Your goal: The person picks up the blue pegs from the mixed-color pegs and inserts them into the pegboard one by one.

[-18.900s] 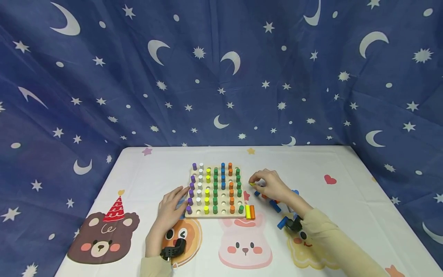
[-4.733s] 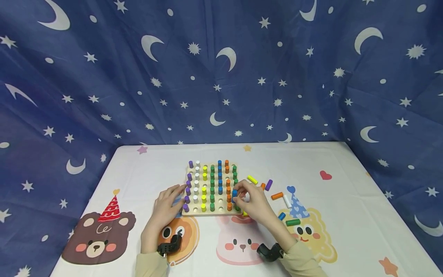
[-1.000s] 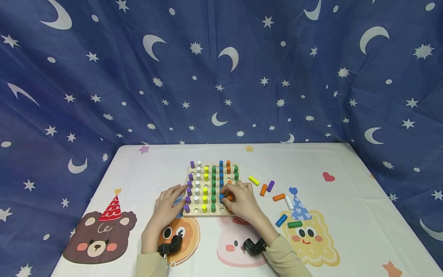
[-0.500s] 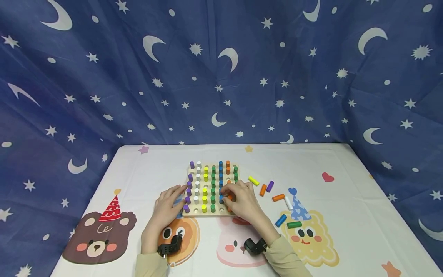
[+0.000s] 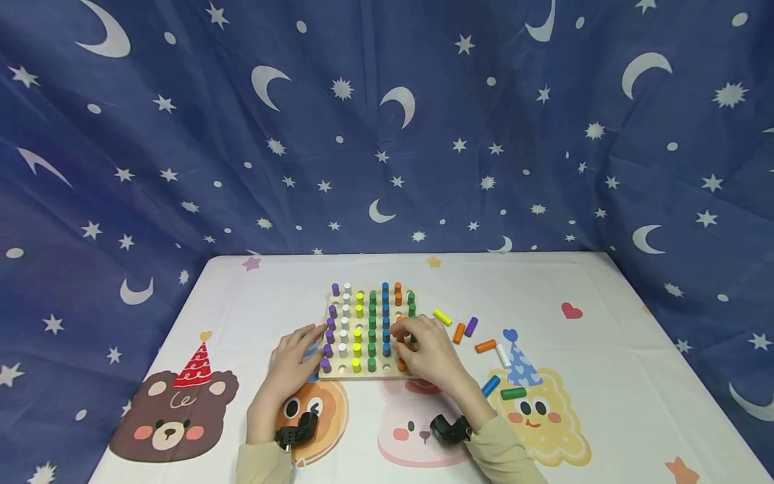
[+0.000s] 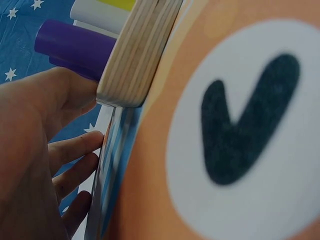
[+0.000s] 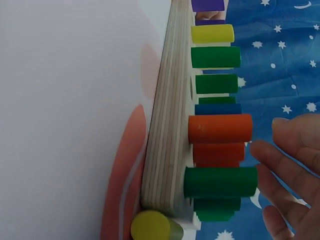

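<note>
A wooden pegboard (image 5: 363,376) lies on the table in the head view, with columns of purple, white, yellow, green, blue and orange pegs standing in it. The nearest blue peg (image 5: 386,349) stands upright in its column, just left of my right hand (image 5: 431,349). That hand hovers over the board's right side, thumb and fingers apart; the right wrist view shows nothing between them, near an orange peg (image 7: 220,128) and a green peg (image 7: 220,182). My left hand (image 5: 293,359) rests against the board's left edge, its thumb beside a purple peg (image 6: 75,47).
Loose pegs lie right of the board: yellow (image 5: 443,316), purple (image 5: 471,327), orange (image 5: 486,346), white (image 5: 503,356), blue (image 5: 490,386) and green (image 5: 513,393). Another yellow peg (image 7: 150,227) lies against the board's near corner. Cartoon figures are printed on the tablecloth (image 5: 605,363).
The blue peg, carried over from the right, now stands in the blue column. My right hand has let go and shifted slightly right. My left hand has stayed put at the board's edge.
</note>
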Demonstrator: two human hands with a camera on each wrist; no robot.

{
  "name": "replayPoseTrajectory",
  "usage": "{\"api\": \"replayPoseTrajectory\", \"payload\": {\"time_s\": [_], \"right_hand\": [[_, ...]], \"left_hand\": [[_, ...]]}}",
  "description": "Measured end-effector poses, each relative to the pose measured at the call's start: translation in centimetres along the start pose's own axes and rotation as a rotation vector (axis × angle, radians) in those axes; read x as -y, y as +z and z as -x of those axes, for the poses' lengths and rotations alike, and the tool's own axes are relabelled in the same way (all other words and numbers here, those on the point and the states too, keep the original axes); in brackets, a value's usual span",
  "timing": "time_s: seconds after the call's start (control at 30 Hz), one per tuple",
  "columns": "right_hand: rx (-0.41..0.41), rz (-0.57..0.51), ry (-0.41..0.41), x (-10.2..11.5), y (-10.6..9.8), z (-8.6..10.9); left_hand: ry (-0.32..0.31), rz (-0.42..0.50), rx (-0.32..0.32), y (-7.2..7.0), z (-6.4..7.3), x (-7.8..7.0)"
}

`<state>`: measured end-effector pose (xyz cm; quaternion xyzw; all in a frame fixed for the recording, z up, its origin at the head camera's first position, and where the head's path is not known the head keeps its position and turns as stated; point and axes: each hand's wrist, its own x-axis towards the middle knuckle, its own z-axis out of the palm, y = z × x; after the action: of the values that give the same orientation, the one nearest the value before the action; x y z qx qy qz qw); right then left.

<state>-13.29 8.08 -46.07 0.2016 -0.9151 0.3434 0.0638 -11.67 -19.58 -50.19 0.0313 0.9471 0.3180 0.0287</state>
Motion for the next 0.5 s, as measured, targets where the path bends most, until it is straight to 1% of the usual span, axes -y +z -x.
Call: {"api": "replayPoseTrajectory", "payload": {"time_s": [0.23,0.5], "right_hand": [[0.023,0.015,0.049,-0.5,-1.2,0.9],[-0.005,0.067,0.063,-1.7,-2.5,2.0]], "left_hand": [[-0.01,-0.003,0.014,0.1,-0.1,-0.1],[0.002,0.001,0.011,0.0,-0.1,0.0]]}}
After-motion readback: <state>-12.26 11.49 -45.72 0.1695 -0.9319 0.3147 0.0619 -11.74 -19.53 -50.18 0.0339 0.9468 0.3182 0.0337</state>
